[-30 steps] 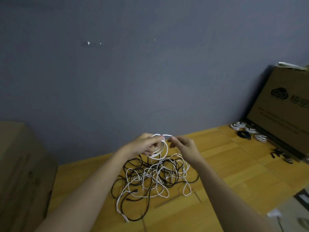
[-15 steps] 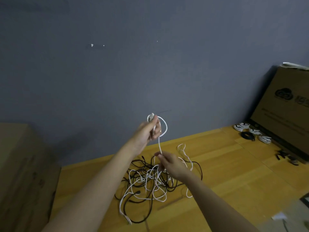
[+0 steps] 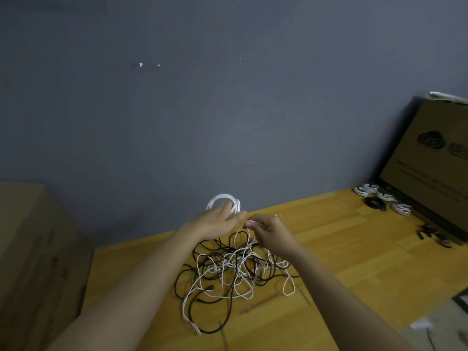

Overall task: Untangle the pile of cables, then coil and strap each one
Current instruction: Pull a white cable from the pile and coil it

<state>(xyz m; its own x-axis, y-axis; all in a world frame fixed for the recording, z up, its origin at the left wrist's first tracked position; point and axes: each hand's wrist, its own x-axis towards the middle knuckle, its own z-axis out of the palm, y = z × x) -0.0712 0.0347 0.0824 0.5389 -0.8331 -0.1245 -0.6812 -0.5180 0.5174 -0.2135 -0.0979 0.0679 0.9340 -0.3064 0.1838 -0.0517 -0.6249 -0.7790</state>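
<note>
A tangled pile of black and white cables (image 3: 235, 269) lies on the wooden table (image 3: 354, 274). Just above its far side, my left hand (image 3: 217, 221) holds a small coil of white cable (image 3: 224, 201) that stands up over the fingers. My right hand (image 3: 268, 230) is close beside it, fingers curled, pinching a strand of the same white cable that runs down into the pile. The fingertips of the two hands nearly touch.
Several coiled white cables (image 3: 379, 196) and one black coil (image 3: 374, 203) lie at the table's far right, before a leaning cardboard box (image 3: 435, 168). Small dark straps (image 3: 430, 235) lie near it. Another cardboard box (image 3: 33, 262) stands at the left. A grey wall is behind.
My left hand has come down from its raised position with the white coil. My right hand has risen from the pile to meet it, feeding the strand onto the coil.
</note>
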